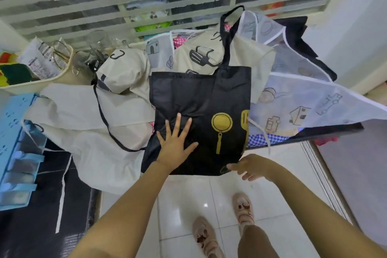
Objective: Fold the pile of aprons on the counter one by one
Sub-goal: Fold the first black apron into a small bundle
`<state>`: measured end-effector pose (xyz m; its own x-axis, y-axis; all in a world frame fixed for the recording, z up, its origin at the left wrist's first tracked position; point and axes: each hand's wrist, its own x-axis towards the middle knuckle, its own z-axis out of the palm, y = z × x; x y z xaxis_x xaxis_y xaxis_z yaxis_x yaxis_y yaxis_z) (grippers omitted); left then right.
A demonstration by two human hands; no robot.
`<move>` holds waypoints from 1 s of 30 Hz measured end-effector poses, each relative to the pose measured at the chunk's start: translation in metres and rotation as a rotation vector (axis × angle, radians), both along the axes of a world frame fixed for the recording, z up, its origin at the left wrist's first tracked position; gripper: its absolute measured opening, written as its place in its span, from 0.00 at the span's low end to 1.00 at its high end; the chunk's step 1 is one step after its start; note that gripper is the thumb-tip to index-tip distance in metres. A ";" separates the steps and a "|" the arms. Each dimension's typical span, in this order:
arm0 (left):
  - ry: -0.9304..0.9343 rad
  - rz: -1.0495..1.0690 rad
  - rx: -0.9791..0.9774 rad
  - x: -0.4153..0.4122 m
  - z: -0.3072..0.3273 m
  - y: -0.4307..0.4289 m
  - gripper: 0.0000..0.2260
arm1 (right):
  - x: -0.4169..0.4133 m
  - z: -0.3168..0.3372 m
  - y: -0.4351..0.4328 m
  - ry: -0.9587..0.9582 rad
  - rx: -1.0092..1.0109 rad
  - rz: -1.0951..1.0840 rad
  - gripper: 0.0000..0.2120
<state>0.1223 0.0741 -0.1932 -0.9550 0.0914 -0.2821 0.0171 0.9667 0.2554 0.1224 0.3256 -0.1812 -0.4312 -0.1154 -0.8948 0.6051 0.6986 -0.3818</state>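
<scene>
At the near left, a light blue organiser stands on the dark counter; what sits in its compartments is too blurred to tell. Behind it, at the far left, a cream tub holds printed packets and some green, yellow and red items, with clear glassware just beside it. The pile of aprons spreads from there across the counter. A crumpled cream apron with dark kitchen-tool prints drapes over the near edge, its white ties hanging down. In the middle, on top of the pile, lies the black apron, folded into a rough rectangle with its neck strap standing up at the far side and a gold frying pan printed on its right half. The left hand presses flat on its near left part, fingers straight and spread. The right hand touches the near right corner, but whether it pinches the fabric cannot be told. To the right, a sheer white apron with drawn houses lies over blue checked cloth.
</scene>
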 end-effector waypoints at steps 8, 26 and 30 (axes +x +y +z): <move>0.361 -0.007 0.172 0.042 0.002 0.000 0.22 | 0.029 -0.015 -0.012 0.290 -0.271 -0.457 0.20; -0.056 -0.105 -0.223 0.085 -0.004 0.004 0.37 | 0.059 0.010 0.009 0.665 -0.326 -0.630 0.34; -0.100 -0.141 -0.131 0.076 -0.005 0.000 0.36 | 0.062 0.010 -0.002 0.736 -0.307 -0.306 0.19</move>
